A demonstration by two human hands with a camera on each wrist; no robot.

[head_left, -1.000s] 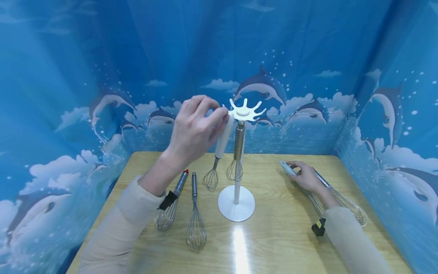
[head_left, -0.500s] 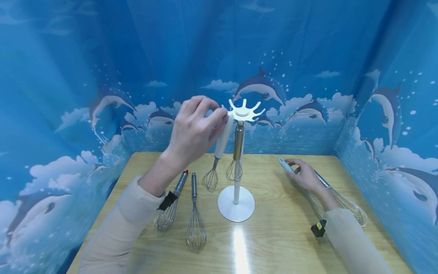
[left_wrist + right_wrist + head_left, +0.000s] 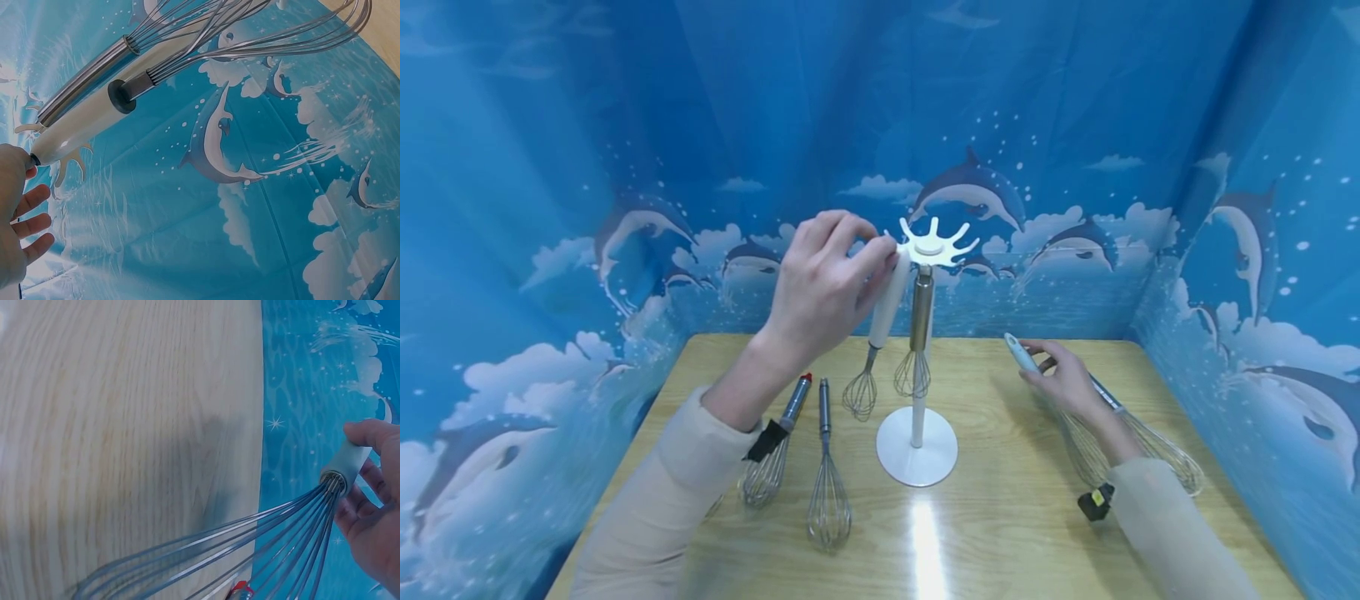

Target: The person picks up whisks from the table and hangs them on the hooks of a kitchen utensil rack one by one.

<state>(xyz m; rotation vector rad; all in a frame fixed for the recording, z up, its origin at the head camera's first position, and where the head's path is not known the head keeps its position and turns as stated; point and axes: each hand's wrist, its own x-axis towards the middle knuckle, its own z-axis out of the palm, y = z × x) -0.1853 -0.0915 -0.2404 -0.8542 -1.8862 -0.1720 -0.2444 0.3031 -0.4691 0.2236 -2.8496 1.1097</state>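
At the top of a white whisk stand (image 3: 929, 243) with curved hooks, my left hand (image 3: 827, 275) pinches the end of a white-handled whisk (image 3: 889, 310). This whisk hangs with its wires down. In the left wrist view the thumb and a finger meet at the tip of its white handle (image 3: 81, 128), while the other fingers stay off it. Beside it hangs a small steel-handled whisk (image 3: 921, 312) on the stand. On the right, my right hand (image 3: 1067, 385) grips a whisk with a light blue handle (image 3: 1019, 352); the handle end tilts upward. Its wire loops (image 3: 250, 531) extend toward the near side.
Left of the stand's round base (image 3: 917, 471), a steel whisk (image 3: 827, 475) and a red-tipped whisk (image 3: 793, 408) lie on the wooden table (image 3: 1000, 533). Another large whisk (image 3: 1165, 446) lies right of my right hand. A dolphin-print curtain (image 3: 880, 100) encloses the back and sides.
My right hand has shifted slightly left and up, raising the handle end of the light blue whisk. The left hand and the hanging whisks have stayed nearly still.
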